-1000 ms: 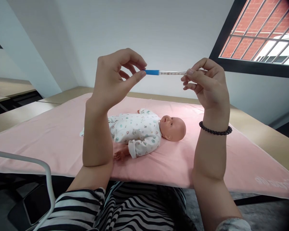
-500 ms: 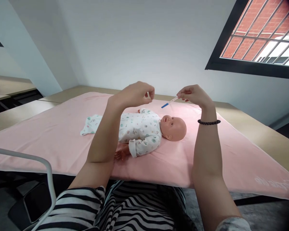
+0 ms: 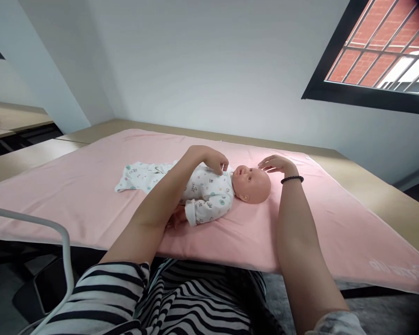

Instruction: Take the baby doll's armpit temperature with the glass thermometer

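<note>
Evidently, close work over a doll [image 3: 212, 191].
The pink cloth [image 3: 244, 244] has its edge nearest, the doll lying on it. The left hand [image 3: 214, 160] is curled by its chest, the right hand [image 3: 277, 163] loosely extended at its head; whether either holds anything, I cannot tell. A light touch seems called for. Beyond, cloth leaves room before tabletop [image 3: 380, 195] and wall [image 3: 209, 70].

Pink cloth [image 3: 77, 186] lies open leftward — the left forearm [image 3: 157, 209] blocks passage over the doll [image 3: 211, 186].
</note>
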